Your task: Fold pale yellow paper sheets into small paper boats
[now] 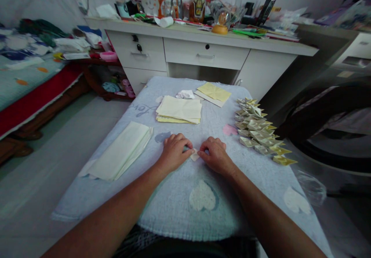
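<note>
A small piece of folded cream paper (194, 156) is held just above or on the cloth-covered table, between my two hands. My left hand (176, 149) pinches its left side with thumb and fingertips. On the opposite side, the thumb and fingers of my right hand (216, 154) close on its right edge. Beyond my hands lies a stack of cream and yellow paper sheets (179, 109). Several folded paper boats (257, 128) stand in rows to the right of my right hand.
A folded pale sheet bundle (118, 151) lies at left on the table cloth (174, 196). Farther back are crumpled white paper (185, 94) and yellow paper (214, 91). A cluttered white desk (208, 43) stands behind, a bed (34, 80) at left, a washing machine (353, 57) at right.
</note>
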`<state>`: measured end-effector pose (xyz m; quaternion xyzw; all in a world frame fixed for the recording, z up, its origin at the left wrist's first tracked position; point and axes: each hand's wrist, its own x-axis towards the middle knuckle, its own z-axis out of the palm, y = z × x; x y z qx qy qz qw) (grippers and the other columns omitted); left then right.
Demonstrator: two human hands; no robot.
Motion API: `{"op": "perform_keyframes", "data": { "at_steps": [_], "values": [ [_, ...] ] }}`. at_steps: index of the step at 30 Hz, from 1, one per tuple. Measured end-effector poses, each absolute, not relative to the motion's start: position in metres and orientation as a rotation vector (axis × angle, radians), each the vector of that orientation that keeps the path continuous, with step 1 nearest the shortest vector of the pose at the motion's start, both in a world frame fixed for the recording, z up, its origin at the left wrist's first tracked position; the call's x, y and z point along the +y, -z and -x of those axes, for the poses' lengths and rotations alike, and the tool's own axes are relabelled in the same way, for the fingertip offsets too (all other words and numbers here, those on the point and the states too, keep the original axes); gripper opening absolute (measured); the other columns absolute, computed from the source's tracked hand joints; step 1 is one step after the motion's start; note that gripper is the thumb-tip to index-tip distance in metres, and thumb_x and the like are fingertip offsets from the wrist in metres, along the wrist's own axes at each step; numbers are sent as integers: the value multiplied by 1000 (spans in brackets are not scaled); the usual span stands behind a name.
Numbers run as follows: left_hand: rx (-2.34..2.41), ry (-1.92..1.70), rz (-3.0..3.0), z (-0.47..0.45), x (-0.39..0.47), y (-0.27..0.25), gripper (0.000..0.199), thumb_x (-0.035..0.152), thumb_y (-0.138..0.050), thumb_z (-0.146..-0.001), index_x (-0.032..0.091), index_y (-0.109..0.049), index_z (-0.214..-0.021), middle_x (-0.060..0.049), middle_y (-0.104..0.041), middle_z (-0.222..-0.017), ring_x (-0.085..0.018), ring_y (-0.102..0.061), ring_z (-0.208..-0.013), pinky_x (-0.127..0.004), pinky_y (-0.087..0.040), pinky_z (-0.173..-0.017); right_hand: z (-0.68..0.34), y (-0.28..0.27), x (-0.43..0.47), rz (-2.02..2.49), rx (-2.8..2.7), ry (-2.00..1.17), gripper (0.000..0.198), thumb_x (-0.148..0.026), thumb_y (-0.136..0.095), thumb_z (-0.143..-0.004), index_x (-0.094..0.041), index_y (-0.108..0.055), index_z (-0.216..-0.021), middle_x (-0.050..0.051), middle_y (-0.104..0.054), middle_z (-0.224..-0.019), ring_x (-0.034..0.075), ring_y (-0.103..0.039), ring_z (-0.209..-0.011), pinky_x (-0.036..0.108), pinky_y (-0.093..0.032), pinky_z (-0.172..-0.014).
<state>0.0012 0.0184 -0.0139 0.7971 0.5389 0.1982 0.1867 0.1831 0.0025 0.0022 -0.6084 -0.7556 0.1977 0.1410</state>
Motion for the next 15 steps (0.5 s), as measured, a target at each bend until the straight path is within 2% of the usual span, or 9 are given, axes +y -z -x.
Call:
{"op": "perform_keyframes", "data": {
  "at_steps": [10,15],
  "values": [
    [1481,-510,-2161,-6,20,7,12,32,-70,-75,23,-67,-84,-2,-62,-95,-26,-52,-101,-42,-35,-87,-182,1,1,1722,-2181,-573,8,-28,-64,-82,-21,-65,-85,4,-58,-90,22,-46,-91,33,-26,-76],
    [1328,-645,-2131,-5,16,7,10,25,-68,-75,20,-62,-81,-1,-63,-87,-21,-56,-91,-37,-39,-85,-186,-2,-3,1645,-2224,-569,16,-28,-66,-79,-21,-64,-93,5,-57,-94,22,-46,-92,34,-28,-79]
  ]
}}
